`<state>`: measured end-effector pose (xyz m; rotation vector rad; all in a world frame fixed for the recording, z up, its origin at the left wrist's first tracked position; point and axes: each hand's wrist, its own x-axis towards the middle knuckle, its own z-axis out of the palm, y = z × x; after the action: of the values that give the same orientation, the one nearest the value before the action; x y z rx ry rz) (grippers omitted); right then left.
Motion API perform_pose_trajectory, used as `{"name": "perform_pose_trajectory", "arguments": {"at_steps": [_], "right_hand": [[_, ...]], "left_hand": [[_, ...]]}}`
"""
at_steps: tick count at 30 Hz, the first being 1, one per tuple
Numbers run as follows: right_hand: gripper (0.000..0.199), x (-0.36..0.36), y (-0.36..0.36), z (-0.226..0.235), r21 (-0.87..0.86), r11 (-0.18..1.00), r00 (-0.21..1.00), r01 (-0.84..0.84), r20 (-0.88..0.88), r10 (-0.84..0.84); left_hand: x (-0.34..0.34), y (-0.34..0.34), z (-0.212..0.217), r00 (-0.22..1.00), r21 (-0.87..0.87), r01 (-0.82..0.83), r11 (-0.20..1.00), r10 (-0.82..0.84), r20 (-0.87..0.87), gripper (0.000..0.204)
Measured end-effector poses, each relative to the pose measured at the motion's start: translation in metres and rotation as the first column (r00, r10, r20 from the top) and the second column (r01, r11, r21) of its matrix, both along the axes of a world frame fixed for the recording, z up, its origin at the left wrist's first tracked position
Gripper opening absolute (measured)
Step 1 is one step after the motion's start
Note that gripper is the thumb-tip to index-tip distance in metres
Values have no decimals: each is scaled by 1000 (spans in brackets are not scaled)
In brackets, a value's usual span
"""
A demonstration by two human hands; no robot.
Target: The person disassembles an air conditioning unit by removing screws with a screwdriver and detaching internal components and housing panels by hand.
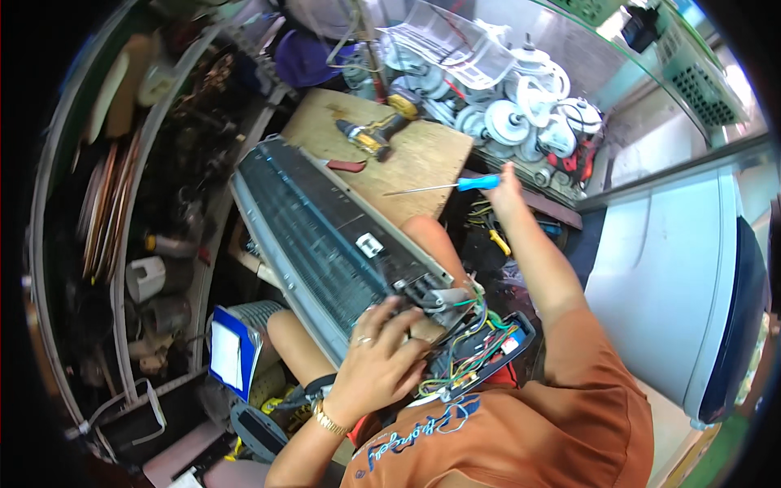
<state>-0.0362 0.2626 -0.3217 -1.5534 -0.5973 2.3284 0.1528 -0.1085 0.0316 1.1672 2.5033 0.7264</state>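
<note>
**me:** Fingers [389, 319] of my left hand [382, 358] are curled down over the wiring end of the long air conditioner unit [325, 236], pressing on it rather than pinching anything I can make out. That unit lies across my lap, running up and away from those fingertips toward the plywood board [407, 154]. My right hand [506, 189] is stretched out far past them and is closed around the blue handle of the screwdriver [455, 185], with the thin shaft pointing back over the board.

**other:** So how would you handle the pickup well?

**me:** Judging from this, keep the left hand planted so the unit doesn't slide off my knees, and lift the screwdriver straight up before swinging it back, tip low and pointed away from my arm. The bundle of colored wires [468, 342] sits just beside my left fingertips on the thumb-away side, so I'd bring the tip in from above, not through that tangle.

**other:** Room to move?

**me:** Tight. Just beyond my right fingers is a heap of white fan motors [521, 114], and the board's edge drops off right under them. A yellow cordless drill [374, 134] lies on the board further along from the shaft tip. Left of my left hand is cluttered shelving [154, 244], well apart. Best open path is the strip over the board between both hands.
</note>
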Motion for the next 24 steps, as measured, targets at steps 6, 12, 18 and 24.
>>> {"name": "perform_pose_trajectory", "arguments": {"at_steps": [6, 12, 18, 24], "right_hand": [[38, 25, -75, -51, 65, 997, 994, -41, 105, 34], [94, 67, -94, -45, 88, 773, 775, -628, -12, 632], [53, 105, 33, -65, 246, 729, 750, -639, -9, 661], [30, 179, 152, -109, 525, 730, 861, -437, 480, 169]], "left_hand": [[-5, 10, -8, 969, -65, -231, 971, 236, 72, 53], [-5, 24, -10, 982, -158, -186, 970, 190, 15, 36], [-4, 25, -18, 981, -201, -182, 963, 192, 34, 30], [-4, 29, -16, 982, -217, -181, 959, 190, 20, 28]]}}
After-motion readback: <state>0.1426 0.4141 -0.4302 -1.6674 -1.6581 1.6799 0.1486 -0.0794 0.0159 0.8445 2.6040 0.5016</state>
